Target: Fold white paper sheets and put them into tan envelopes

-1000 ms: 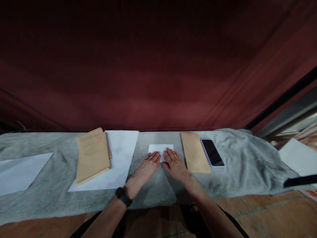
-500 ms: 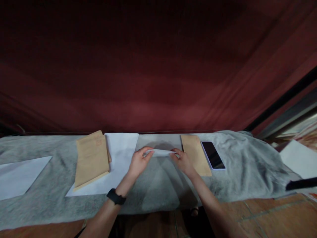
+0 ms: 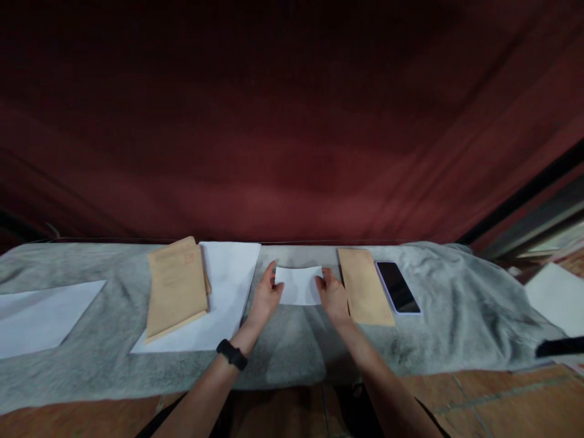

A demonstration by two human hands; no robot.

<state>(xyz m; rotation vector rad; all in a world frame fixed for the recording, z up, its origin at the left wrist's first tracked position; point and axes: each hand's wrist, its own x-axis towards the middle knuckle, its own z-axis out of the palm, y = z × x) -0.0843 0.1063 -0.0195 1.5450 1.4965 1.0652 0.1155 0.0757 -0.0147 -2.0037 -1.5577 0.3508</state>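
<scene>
Between my hands is a small white folded sheet of paper [image 3: 298, 286], its broad face turned up toward me. My left hand [image 3: 267, 293] grips its left edge, thumb on top and fingers behind. At the right edge, my right hand [image 3: 333, 294] pinches it the same way. A dark watch band [image 3: 232, 354] circles my left wrist. Just right of my right hand lies a brown envelope [image 3: 365, 286], with a phone [image 3: 398, 288] in a pale purple case beside it.
Several brown envelopes [image 3: 177, 286] lie on large white sheets [image 3: 232, 280] to the left. Another white sheet [image 3: 45, 313] is at the far left. A grey cloth [image 3: 283, 359] covers the long surface, with a dark red panel [image 3: 292, 152] behind it. White paper [image 3: 554, 298] shows at far right.
The folded paper has tilted from nearly edge-on to showing its broad face. Both hands have turned with it and come slightly lower. The view has shifted a little.
</scene>
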